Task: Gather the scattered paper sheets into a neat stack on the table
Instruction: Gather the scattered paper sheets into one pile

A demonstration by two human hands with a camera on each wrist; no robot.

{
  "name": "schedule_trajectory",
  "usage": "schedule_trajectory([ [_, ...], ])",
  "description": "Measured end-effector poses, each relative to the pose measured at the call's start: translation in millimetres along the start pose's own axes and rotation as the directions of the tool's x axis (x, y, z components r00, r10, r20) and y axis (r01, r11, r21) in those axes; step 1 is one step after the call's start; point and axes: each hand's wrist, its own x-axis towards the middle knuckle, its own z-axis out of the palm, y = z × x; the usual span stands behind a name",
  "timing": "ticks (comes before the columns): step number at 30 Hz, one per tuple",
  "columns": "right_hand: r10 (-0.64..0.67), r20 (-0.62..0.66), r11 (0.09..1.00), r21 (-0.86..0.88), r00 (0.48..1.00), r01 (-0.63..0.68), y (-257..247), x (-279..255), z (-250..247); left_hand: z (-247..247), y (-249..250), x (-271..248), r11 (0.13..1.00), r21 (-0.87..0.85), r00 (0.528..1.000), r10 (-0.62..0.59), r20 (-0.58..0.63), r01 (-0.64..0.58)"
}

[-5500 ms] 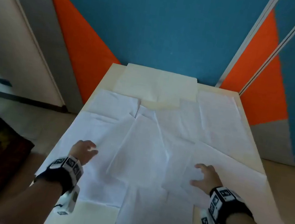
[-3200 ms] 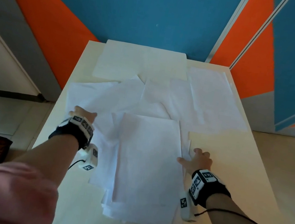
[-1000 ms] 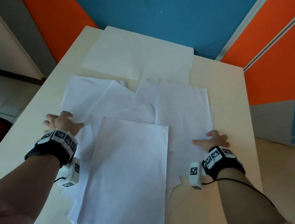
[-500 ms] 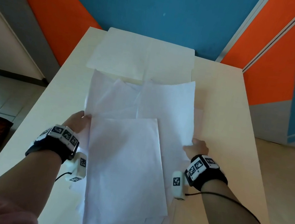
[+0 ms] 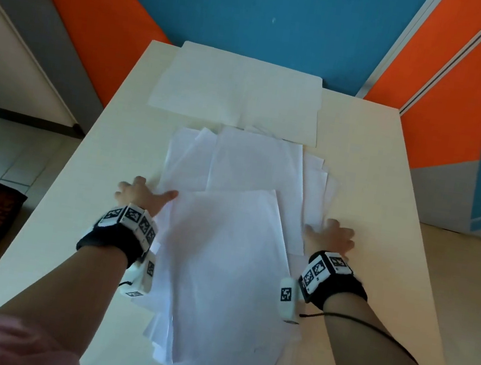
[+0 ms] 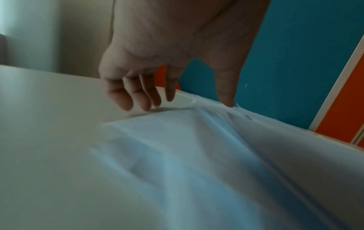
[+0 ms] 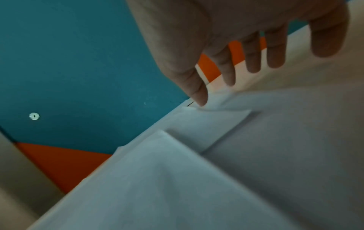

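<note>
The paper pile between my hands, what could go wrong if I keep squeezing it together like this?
1. The pile is fanned, corners poking out at the far end; pushing from the sides may buckle sheets instead of aligning them, as the left wrist view already shows a ridge near the left hand.
2. The near edge overhangs the table front, so sheets could slip off.
3. The right hand only touches the edge with open fingers, so loose sheets may slide out.

bare table (image 5: 384,202) flanks paper pile (image 5: 231,258)
</note>
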Motion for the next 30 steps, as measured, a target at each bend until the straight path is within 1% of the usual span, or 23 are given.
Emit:
schedule_trajectory([
  [1, 0.028, -0.013, 1.000, 0.006, 1.000, -0.028, 4, 0, -2, 0, -3, -1, 1.000, 0.012, 1.000, 0.007, 0.030, -0.007],
  [3, 0.043, 0.015, 0.998, 0.040, 0.999, -0.044, 4, -2, 1, 7, -1, -5, 0.996, -0.002, 0.989, 0.093, 0.118, -0.093],
  [4, 0.022, 0.040, 0.997, 0.076, 0.999, -0.025, 1, -4, 7, 13, 1, -8, 0.990, -0.017, 0.979, 0.138, 0.152, -0.137],
  [6, -0.046, 0.084, 0.992, 0.121, 0.995, 0.036, -5, -10, 17, 22, 8, -17, 0.984, -0.035, 0.965, 0.179, 0.192, -0.176],
  [8, -0.087, 0.111, 0.991, 0.116, 0.990, 0.074, -9, -14, 20, 24, 12, -23, 0.988, -0.016, 0.974, 0.151, 0.170, -0.151],
  [10, -0.081, 0.103, 0.994, 0.081, 0.991, 0.073, -5, -16, 14, 19, 6, -27, 0.994, 0.037, 0.990, 0.100, 0.102, -0.104],
  [11, -0.066, 0.096, 0.996, 0.066, 0.993, 0.060, -1, -16, 9, 14, 1, -29, 0.994, 0.059, 0.993, 0.092, 0.078, -0.097],
  [13, -0.033, 0.102, 0.997, 0.067, 0.994, 0.027, 14, -17, 0, 10, -16, -31, 0.988, 0.085, 0.990, 0.127, 0.068, -0.132],
  [15, -0.006, 0.136, 0.998, 0.066, 0.991, -0.003, 34, -23, -5, 8, -34, -37, 0.979, 0.102, 0.981, 0.168, 0.092, -0.177],
  [17, 0.022, 0.176, 0.999, 0.030, 0.984, -0.028, 52, -34, -4, 8, -50, -47, 0.961, 0.176, 0.972, 0.190, 0.141, -0.214],
  [20, 0.043, 0.196, 0.999, 0.013, 0.980, -0.046, 70, -55, 7, 11, -65, -71, 0.936, 0.266, 0.946, 0.150, 0.287, -0.230],
  [22, 0.051, 0.190, 0.999, -0.004, 0.980, -0.051, 73, -70, 16, 16, -68, -84, 0.935, 0.261, 0.918, 0.131, 0.374, -0.240],
  [24, 0.036, 0.188, 0.999, -0.025, 0.982, -0.032, 69, -84, 25, 26, -62, -95, 0.956, 0.180, 0.890, 0.134, 0.437, -0.232],
  [26, 0.013, 0.187, 0.999, -0.034, 0.982, -0.007, 62, -93, 30, 35, -52, -106, 0.953, 0.143, 0.862, 0.170, 0.478, -0.268],
  [29, 0.013, 0.176, 0.999, -0.048, 0.984, -0.005, 57, -91, 28, 36, -47, -106, 0.922, 0.220, 0.850, 0.177, 0.496, -0.320],
  [30, 0.011, 0.170, 0.999, -0.052, 0.985, -0.002, 57, -88, 25, 32, -49, -99, 0.910, 0.255, 0.857, 0.172, 0.486, -0.327],
])
